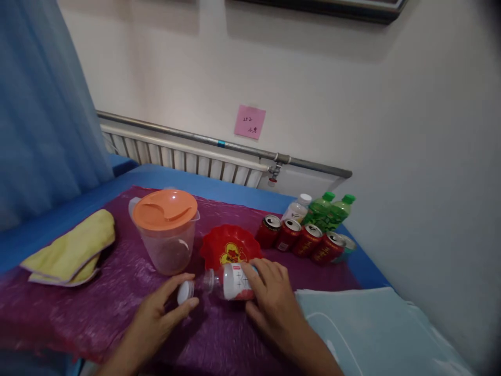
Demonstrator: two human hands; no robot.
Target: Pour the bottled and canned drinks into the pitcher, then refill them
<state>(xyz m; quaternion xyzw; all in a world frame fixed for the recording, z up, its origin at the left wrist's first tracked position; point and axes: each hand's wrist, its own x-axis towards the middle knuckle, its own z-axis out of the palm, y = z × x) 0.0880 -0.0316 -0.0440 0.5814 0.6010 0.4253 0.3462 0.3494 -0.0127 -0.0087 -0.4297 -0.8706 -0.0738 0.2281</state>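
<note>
Between the thumb and fingers of my left hand (166,308) is a white bottle cap (185,292). My right hand (272,297) is wrapped round a clear plastic bottle (235,282) with a white and red label. The bottle is tipped on its side, its uncapped neck pointing left toward the cap, a small gap apart. Just behind the bottle lies a red scalloped dish (214,243) with a yellow print. A clear pitcher (169,253) with an orange lid (166,210) stands behind my left hand.
Red cans (307,240) stand in a row at the right, with green bottles (331,209) and a white-capped bottle (297,208) behind. A folded yellow cloth (72,245) lies left on the purple plastic sheet (94,308). Light blue fabric (371,329) covers the front right.
</note>
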